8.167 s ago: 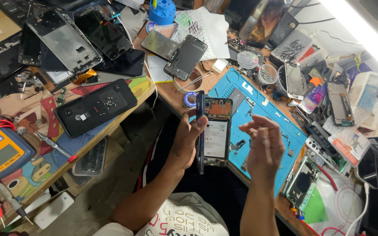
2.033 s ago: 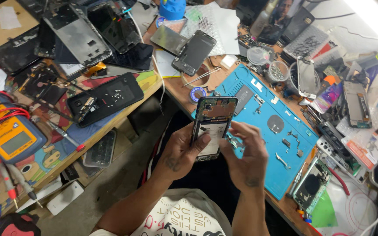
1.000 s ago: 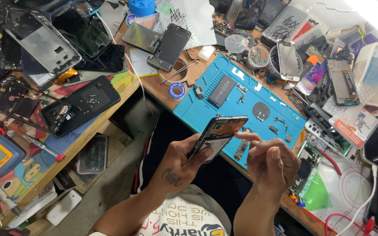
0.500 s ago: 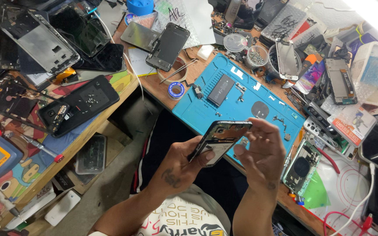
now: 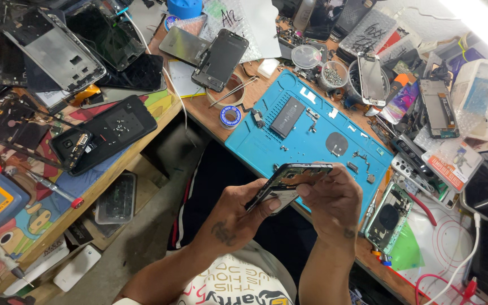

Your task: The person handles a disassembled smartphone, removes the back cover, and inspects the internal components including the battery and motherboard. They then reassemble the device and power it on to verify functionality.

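I hold the phone frame (image 5: 289,182) tilted between both hands, long axis running from my left hand (image 5: 238,212) up to my right hand (image 5: 331,197), both gripping it.

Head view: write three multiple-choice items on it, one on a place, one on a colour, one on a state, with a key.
1. Where does the dark rectangular battery lie?
A. On the work mat
B. On the floor
C. In the left hand

2. What colour is the work mat?
A. Red
B. Blue
C. White

3. How is the opened phone held?
A. Flat on the mat, untouched
B. In the left hand alone
C. In both hands, off the bench, tilted

Key: 1 A, the battery rests on the mat's upper part. 2 B, the mat shows plain blue under the small parts. 3 C, the left hand grips the phone's lower end while the right hand closes over its upper edge, above the lap.
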